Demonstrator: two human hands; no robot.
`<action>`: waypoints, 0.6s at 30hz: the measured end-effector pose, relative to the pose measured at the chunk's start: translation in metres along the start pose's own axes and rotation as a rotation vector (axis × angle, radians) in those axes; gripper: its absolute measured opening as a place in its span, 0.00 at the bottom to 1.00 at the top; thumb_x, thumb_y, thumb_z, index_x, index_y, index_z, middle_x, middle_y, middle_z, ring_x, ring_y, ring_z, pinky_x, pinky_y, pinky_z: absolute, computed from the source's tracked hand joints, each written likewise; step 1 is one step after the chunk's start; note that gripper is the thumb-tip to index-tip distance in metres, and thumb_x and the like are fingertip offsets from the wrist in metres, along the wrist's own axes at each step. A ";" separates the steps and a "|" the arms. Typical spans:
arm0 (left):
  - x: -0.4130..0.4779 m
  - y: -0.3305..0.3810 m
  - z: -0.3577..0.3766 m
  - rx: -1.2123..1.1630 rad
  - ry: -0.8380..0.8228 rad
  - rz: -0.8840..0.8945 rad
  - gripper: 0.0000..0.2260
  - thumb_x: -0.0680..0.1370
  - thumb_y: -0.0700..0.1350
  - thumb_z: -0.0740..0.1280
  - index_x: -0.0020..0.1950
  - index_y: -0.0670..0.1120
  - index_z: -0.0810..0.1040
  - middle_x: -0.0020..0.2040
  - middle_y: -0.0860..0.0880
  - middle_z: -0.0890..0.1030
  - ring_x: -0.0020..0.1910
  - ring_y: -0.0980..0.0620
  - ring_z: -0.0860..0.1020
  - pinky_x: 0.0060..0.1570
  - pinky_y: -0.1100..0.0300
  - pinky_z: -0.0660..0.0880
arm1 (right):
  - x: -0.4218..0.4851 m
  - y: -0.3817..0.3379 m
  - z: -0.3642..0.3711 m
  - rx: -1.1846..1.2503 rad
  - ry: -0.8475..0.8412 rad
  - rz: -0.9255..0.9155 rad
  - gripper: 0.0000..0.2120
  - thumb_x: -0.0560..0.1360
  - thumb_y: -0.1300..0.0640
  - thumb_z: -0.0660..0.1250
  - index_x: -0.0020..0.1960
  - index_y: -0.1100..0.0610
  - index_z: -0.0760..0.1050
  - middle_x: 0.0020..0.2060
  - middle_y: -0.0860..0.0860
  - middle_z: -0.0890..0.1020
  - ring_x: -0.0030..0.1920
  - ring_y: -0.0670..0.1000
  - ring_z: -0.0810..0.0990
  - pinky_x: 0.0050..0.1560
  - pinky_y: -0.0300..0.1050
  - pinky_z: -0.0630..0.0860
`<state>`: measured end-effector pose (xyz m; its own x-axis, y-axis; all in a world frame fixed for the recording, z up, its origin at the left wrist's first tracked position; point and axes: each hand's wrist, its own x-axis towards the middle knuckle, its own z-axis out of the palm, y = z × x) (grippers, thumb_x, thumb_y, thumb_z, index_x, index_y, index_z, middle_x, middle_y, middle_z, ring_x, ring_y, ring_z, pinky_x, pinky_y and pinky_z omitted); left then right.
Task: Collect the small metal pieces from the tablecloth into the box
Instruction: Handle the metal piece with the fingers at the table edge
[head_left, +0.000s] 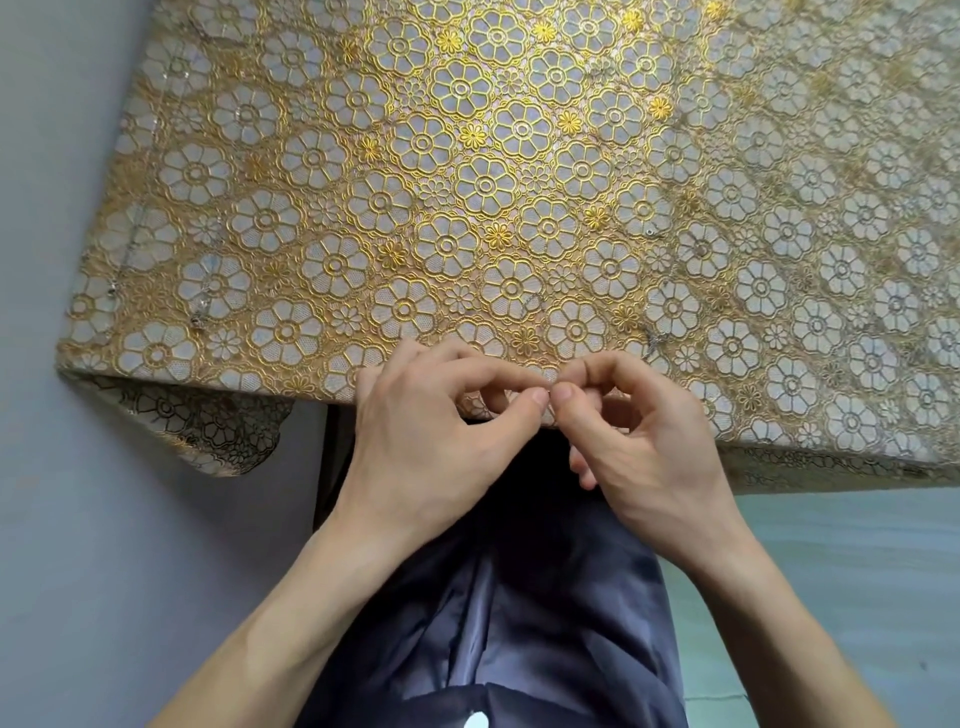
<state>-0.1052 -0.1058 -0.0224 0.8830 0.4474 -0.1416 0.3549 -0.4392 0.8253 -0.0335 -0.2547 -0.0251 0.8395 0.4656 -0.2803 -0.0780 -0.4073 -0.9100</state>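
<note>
Head view. Your left hand (441, 431) and right hand (639, 436) meet at the near edge of the cloth (519, 156). The forearms run in from the lower corners of the frame.

Grip, left: narrow. Thumb and forefinger curl inward until their tips press together. The other fingers are curled and rest on the cloth at its edge.

Grip, right: narrow, a mirror of the left. Thumb and forefinger are pinched tip to tip, and the other fingers are folded toward the palm below the cloth edge.

The two pinches touch each other, left thumb tip (537, 399) against right thumb tip (564, 396). What lies between the tips, if anything, is too small to tell.

The pieces (655, 340) lie scattered on the cloth as thin grey slivers. One is just beyond your right knuckles, near the hand but apart from it. A fainter one (530, 302) lies a little farther in, beyond the meeting fingertips. A few more (197, 318) sit near the left border, well apart from both hands. They are hard to pick out against the pattern, so their number cannot be told.

The cloth is lace-like, with gold flower outlines on a pale ground. It is brightest in the middle and duller toward the right. Its left corner (208, 426) folds over and hangs down. A dark garment (545, 597) fills the space between your forearms, and grey floor (78, 519) shows to the left.
</note>
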 end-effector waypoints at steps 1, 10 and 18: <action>0.000 0.000 0.000 -0.012 -0.005 -0.004 0.09 0.70 0.65 0.65 0.44 0.68 0.83 0.43 0.62 0.80 0.47 0.60 0.74 0.55 0.48 0.70 | 0.000 0.000 0.000 -0.007 0.005 -0.001 0.06 0.70 0.43 0.68 0.43 0.44 0.78 0.32 0.48 0.74 0.28 0.52 0.75 0.29 0.53 0.75; 0.002 0.003 -0.002 -0.059 -0.041 -0.014 0.10 0.69 0.67 0.65 0.48 0.70 0.80 0.41 0.61 0.79 0.43 0.60 0.74 0.52 0.42 0.73 | -0.004 -0.004 -0.003 -0.069 0.030 -0.045 0.03 0.73 0.50 0.69 0.46 0.47 0.77 0.31 0.47 0.74 0.30 0.60 0.77 0.29 0.60 0.77; 0.000 0.004 -0.005 -0.081 -0.055 0.004 0.10 0.69 0.66 0.66 0.47 0.69 0.81 0.41 0.61 0.80 0.44 0.58 0.76 0.52 0.40 0.73 | -0.005 -0.004 -0.005 -0.078 0.005 -0.043 0.06 0.72 0.47 0.69 0.46 0.47 0.78 0.31 0.46 0.74 0.30 0.57 0.78 0.32 0.62 0.78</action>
<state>-0.1051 -0.1036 -0.0170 0.9008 0.4012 -0.1659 0.3270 -0.3757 0.8671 -0.0344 -0.2595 -0.0186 0.8440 0.4798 -0.2395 0.0003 -0.4470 -0.8945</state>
